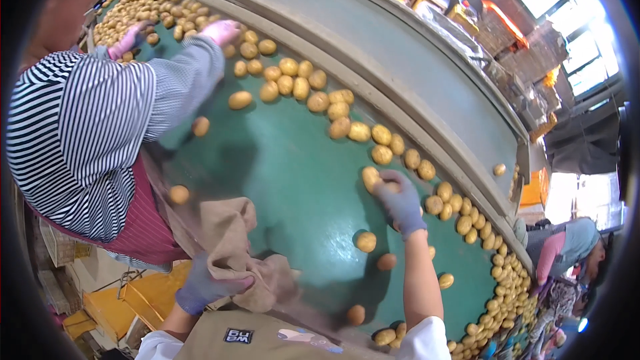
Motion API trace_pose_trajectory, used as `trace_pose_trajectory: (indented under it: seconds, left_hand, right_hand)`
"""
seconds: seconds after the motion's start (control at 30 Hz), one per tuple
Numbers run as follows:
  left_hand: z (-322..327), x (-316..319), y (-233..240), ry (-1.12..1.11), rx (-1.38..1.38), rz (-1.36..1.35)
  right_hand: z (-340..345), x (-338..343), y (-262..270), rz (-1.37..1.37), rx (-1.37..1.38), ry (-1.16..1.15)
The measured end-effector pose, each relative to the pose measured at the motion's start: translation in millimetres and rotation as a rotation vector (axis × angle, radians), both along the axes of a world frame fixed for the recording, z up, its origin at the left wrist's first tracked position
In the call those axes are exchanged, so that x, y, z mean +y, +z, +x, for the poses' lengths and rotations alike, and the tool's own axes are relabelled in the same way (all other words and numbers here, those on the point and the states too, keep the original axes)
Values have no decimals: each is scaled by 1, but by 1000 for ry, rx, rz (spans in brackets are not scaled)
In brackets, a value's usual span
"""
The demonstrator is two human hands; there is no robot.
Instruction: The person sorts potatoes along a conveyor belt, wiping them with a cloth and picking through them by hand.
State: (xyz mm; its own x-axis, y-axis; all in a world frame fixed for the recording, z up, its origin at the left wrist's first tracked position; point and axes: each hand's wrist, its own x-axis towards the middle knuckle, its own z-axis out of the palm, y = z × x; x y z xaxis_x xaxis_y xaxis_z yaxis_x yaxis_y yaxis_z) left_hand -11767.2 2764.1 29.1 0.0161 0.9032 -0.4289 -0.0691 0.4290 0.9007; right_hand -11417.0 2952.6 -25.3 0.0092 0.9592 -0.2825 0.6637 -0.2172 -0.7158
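In a purple-grey glove, my left hand (212, 282) grips a crumpled beige cloth (227, 235) at the near edge of the green conveyor belt (310, 175). My right hand (400, 200), gloved the same way, reaches over the belt with its fingers curled around a potato (370, 179). Part of a second potato shows by its fingers; whether that one is held too I cannot tell. Below that hand, a loose potato (366, 242) and a browner potato (386, 262) lie on the belt. Another potato (356, 315) rests near the belt's front edge.
A co-worker in a striped top (100, 95) reaches over the belt at left with pink gloves (221, 31). Potatoes (300, 87) line the far rail (360, 87); a dense heap (510, 280) lies at right. Beyond runs a grey conveyor (400, 60). A yellow crate (125, 305) stands lower left.
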Motion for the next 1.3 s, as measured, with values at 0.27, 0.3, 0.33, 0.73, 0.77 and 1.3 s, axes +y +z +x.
trace_pose_trajectory:
  seconds: [0.27, 0.3, 0.33, 0.73, 0.77, 1.3]
  left_hand:
    - [-46, 21, -8, -54, 74, -4]
    - [-52, 23, -14, -53, 87, 17]
    - [-59, 25, -18, -61, 93, 17]
    - [-115, 55, -14, -161, 201, -24]
    - [-123, 57, -14, -135, 202, -31]
    - [-280, 42, -35, -644, 814, 675]
  right_hand:
    - [-59, 18, 12, 98, -746, 206]
    - [-70, 24, 20, 171, -713, 231]
    - [-75, 35, 40, -267, -214, 37]
    - [-121, 208, 57, -37, 720, -407]
    - [-132, 202, 49, -12, 445, -298]
    - [-184, 42, 34, -661, 1784, -427]
